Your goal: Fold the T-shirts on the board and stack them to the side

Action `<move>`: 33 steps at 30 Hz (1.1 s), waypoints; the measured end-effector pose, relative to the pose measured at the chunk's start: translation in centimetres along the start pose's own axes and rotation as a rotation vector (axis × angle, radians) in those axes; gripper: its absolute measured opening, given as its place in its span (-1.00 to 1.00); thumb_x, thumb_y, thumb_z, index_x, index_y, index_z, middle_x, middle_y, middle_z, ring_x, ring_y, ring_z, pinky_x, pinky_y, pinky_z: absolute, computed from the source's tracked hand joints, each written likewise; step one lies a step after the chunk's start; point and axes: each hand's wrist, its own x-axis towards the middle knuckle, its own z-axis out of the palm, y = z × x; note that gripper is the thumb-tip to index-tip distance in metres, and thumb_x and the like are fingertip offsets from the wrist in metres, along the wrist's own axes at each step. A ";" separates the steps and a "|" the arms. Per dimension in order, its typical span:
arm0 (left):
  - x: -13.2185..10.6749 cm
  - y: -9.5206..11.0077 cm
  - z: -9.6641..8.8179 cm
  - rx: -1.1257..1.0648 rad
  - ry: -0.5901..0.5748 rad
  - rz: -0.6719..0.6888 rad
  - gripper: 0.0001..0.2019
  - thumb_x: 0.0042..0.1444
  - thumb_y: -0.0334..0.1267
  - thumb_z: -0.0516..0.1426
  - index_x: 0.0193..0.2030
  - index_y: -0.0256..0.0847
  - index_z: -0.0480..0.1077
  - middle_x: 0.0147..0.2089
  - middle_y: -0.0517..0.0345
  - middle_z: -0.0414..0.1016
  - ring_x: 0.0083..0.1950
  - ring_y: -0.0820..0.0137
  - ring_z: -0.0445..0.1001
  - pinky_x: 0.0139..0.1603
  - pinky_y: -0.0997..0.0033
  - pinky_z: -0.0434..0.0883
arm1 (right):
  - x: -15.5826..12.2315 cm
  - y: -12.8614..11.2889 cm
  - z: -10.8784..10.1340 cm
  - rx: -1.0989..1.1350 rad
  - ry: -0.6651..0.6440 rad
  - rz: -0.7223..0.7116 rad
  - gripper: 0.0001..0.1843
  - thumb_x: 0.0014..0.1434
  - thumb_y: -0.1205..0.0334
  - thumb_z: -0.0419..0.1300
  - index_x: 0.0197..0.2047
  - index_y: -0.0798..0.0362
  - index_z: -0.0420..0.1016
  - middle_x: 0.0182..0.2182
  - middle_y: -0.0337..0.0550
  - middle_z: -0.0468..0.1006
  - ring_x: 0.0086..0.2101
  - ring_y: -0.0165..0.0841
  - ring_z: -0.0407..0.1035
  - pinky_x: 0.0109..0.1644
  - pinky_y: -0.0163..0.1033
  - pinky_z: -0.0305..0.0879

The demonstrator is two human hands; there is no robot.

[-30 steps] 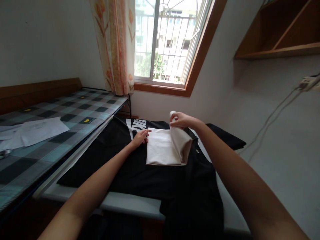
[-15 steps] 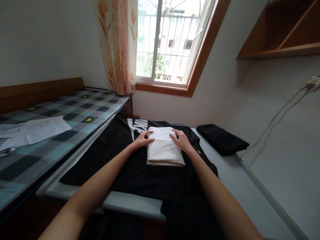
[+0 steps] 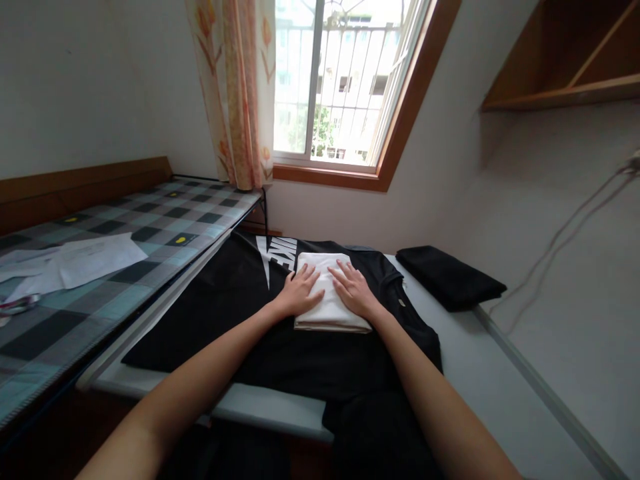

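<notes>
A folded white cloth [image 3: 330,313] lies on a black shirt with a white logo [image 3: 235,307], which is spread over a grey table [image 3: 465,373]. My left hand [image 3: 300,293] rests flat on the left part of the white cloth, fingers stretched out. My right hand [image 3: 353,290] lies flat on its right part, fingers spread. Both palms press down side by side, holding nothing.
A folded black garment [image 3: 450,277] sits at the table's far right. To the left is a bed with a checked cover [image 3: 150,227] and white papers [image 3: 85,257] on it. A window [image 3: 340,87] with a floral curtain [image 3: 237,93] is ahead; a wooden shelf [image 3: 565,73] hangs upper right.
My right hand laid the lifted flap of white cloth down to close the fold. Both hands then moved onto the top of the folded cloth and now lie flat on it.
</notes>
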 end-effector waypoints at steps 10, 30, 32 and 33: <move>-0.3 0.3 0.3 0.052 0.031 -0.080 -0.42 0.27 0.06 -0.06 0.31 -0.21 0.20 0.42 -0.12 0.08 0.43 0.13 0.01 0.36 0.06 0.06 | -0.2 0.6 1.5 0.154 0.016 -0.005 -0.37 0.34 -0.14 -0.16 0.30 0.00 0.30 0.32 -0.04 0.19 0.34 -0.08 -0.07 0.34 0.09 -0.04; 1.1 -1.5 -2.3 -1.109 0.016 -0.487 -0.46 -0.03 -0.36 0.22 0.17 -0.22 0.40 0.12 -0.04 0.45 -0.09 0.36 0.48 -0.27 0.53 0.39 | -0.1 2.7 2.7 0.506 0.515 0.221 -0.42 0.26 -0.16 -0.07 -0.03 0.09 0.55 -0.14 0.09 0.42 -0.03 -0.11 0.34 0.15 0.07 0.23; 0.9 -1.2 -2.2 -1.149 0.024 -0.494 -0.41 -0.05 -0.36 0.25 0.20 -0.18 0.38 0.15 -0.04 0.42 -0.12 0.36 0.48 -0.31 0.53 0.41 | -0.1 2.7 2.7 0.518 0.522 0.226 -0.41 0.25 -0.16 -0.06 -0.03 0.11 0.55 -0.13 0.09 0.38 -0.03 -0.11 0.33 0.15 0.06 0.24; 0.9 -1.1 -2.1 -1.166 0.024 -0.504 -0.38 -0.06 -0.35 0.26 0.22 -0.16 0.36 0.15 -0.04 0.42 -0.13 0.36 0.49 -0.33 0.52 0.41 | -0.1 2.7 2.8 0.525 0.528 0.229 -0.41 0.25 -0.16 -0.06 -0.03 0.10 0.55 -0.13 0.08 0.36 -0.03 -0.12 0.33 0.15 0.06 0.25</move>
